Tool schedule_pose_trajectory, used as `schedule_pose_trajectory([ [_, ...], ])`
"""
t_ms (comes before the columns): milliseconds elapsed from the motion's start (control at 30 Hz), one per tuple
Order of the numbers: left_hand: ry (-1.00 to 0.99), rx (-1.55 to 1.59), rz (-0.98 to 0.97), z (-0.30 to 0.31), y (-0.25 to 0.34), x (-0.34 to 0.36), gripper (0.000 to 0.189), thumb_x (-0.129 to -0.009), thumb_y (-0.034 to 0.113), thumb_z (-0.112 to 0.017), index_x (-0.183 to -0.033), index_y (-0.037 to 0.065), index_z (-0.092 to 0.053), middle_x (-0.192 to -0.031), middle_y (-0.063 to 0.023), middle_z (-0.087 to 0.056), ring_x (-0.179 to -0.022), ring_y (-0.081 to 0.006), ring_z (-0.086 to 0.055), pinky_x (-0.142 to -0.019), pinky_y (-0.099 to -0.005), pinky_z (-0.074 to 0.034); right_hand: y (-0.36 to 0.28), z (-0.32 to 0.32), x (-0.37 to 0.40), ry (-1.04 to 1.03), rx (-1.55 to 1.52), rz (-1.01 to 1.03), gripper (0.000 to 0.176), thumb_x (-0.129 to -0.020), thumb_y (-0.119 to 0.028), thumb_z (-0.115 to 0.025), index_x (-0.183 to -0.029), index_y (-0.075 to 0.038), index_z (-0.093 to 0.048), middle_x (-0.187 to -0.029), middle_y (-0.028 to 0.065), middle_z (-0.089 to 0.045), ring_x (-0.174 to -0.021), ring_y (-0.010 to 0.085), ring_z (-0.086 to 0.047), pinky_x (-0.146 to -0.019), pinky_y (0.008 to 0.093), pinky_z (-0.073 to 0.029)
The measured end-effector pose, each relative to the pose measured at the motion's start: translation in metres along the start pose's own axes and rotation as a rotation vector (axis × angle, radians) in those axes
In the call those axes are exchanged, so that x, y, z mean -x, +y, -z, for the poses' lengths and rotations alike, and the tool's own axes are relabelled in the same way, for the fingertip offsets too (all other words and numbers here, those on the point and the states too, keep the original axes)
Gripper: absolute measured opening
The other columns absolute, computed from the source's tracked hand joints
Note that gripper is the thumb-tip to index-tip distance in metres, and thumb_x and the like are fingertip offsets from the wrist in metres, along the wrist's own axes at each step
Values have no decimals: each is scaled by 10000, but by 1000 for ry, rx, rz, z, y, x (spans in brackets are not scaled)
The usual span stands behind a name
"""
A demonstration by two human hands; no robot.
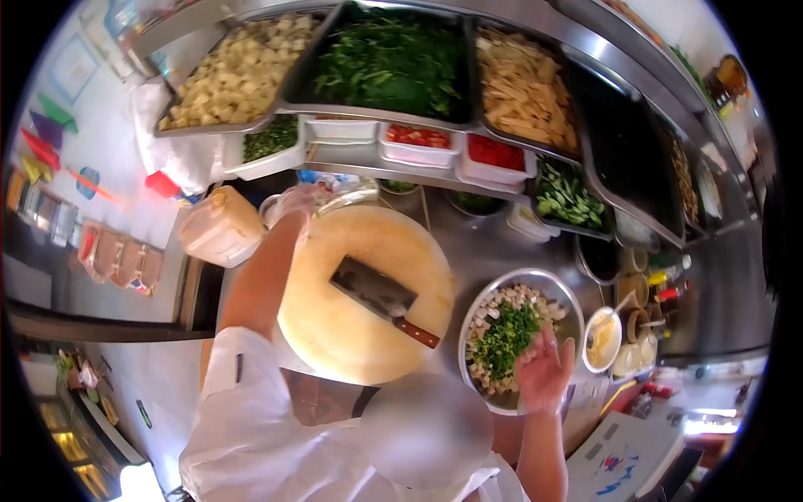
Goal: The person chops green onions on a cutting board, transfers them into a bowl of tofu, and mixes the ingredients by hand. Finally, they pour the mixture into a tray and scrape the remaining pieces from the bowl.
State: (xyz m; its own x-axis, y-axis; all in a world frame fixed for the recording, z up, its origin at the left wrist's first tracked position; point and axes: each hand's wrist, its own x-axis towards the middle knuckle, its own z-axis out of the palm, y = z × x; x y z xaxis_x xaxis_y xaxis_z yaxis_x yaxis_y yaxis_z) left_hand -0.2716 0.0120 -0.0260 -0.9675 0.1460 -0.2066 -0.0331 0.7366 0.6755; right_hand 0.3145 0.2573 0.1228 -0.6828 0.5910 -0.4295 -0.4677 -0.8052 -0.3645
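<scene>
A cleaver (373,287) with a brown riveted handle lies flat on the round cutting board (360,343). My left hand (299,203) is at the board's upper left edge, by clear plastic and a metal rim; its fingers are too blurred to make out. Over the right side of a steel bowl (577,314) is my right hand (545,368), palm up with the fingers apart and nothing in it. Chopped green herbs (508,339) lie on pale diced pieces (525,299) inside that bowl.
Trays of pale cubes (242,75), leafy greens (389,63) and pale strips (523,88) line the back shelf. Below them stand white tubs with chopped red pieces (502,155). A white bowl (602,339) with a spoon is right of the steel bowl; a plastic container (222,226) stands left.
</scene>
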Motion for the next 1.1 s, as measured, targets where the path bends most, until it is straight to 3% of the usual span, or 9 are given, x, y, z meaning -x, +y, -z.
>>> schedule_pose_trajectory([
  [33, -60, -10, 38, -4, 21, 22, 379, -1022, 401, -613, -1273, 156, -756, -1164, -154, -767, -1181, -296, -712, -1003, -425, -541, -5, 0, 4, 8, -18, 24, 562, -1088, -486, -539, -1391, -26, -651, -1170, 161, -750, -963, 253, -708, -893, 395, -580],
  [67, -1, -250, -233, -28, -2, 18, 267, -1023, 244, -593, -1170, 110, -771, -1082, -79, -786, -989, -233, -730, -901, -360, -561, -11, 1, 4, 11, -71, 16, 609, -1082, -518, -538, -1413, -17, -635, -1218, 192, -734, -1001, 278, -693, -940, 412, -561],
  [100, -44, -81, -398, -37, 1, 54, 297, -1028, 270, -604, -1199, 86, -761, -1055, -55, -780, -943, -230, -709, -881, -363, -556, -14, 1, 2, -33, -79, 28, 647, -1064, -548, -559, -1429, -17, -622, -1252, 199, -723, -1035, 285, -679, -976, 416, -543],
  [233, -993, 259, -143, -57, 114, 265, 294, -1047, 313, -676, -1249, 108, -738, -1083, 23, -736, -980, -95, -642, -888, -316, -542, -27, -32, 6, -217, -185, -83, 898, -981, -720, -572, -1586, -70, -441, -1425, 232, -622, -1249, 374, -622, -1115, 520, -476],
  [367, -1460, 446, -83, -111, 161, 428, 343, -1034, 315, -680, -1312, 117, -705, -1191, -22, -719, -1028, -147, -670, -921, -340, -540, -35, -38, 24, -603, -246, -213, 967, -986, -835, -335, -1642, -127, -384, -1579, 209, -522, -1450, 411, -485, -1271, 585, -243],
  [600, -1499, 499, -213, -194, 202, 568, 312, -1025, 272, -680, -1290, 109, -691, -1179, -28, -704, -1049, -143, -664, -936, -326, -532, -93, 20, 78, -909, -291, -264, 1036, -977, -873, -188, -1702, -133, -220, -1708, 244, -297, -1583, 379, -275, -1315, 551, -106],
  [767, -1469, 541, -591, -198, 219, 618, 291, -1018, 242, -679, -1274, 104, -681, -1170, -32, -692, -1064, -140, -659, -947, -316, -526, -130, 60, 118, -1080, -424, -465, 1079, -944, -913, -168, -1713, -157, -176, -1667, 229, -387, -1435, 388, -489, -1250, 566, -269],
  [1000, -1302, 607, -1143, -188, 241, 657, 264, -1009, 200, -678, -1252, 97, -666, -1157, -39, -677, -1085, -136, -653, -962, -301, -518, -174, 86, 148, -1302, -402, -488, 1154, -910, -948, -196, -1717, -128, -110, -1642, 314, -375, -1455, 451, -470, -1254, 593, -253],
  [1100, -1195, 634, -1210, -182, 260, 672, 254, -1005, 182, -677, -1243, 94, -660, -1152, -41, -670, -1094, -134, -650, -968, -295, -515, -180, 94, 154, -1359, -351, -419, 1202, -875, -983, -138, -1718, -126, -128, -1549, 356, -479, -1405, 547, -492, -1197, 605, -319],
])
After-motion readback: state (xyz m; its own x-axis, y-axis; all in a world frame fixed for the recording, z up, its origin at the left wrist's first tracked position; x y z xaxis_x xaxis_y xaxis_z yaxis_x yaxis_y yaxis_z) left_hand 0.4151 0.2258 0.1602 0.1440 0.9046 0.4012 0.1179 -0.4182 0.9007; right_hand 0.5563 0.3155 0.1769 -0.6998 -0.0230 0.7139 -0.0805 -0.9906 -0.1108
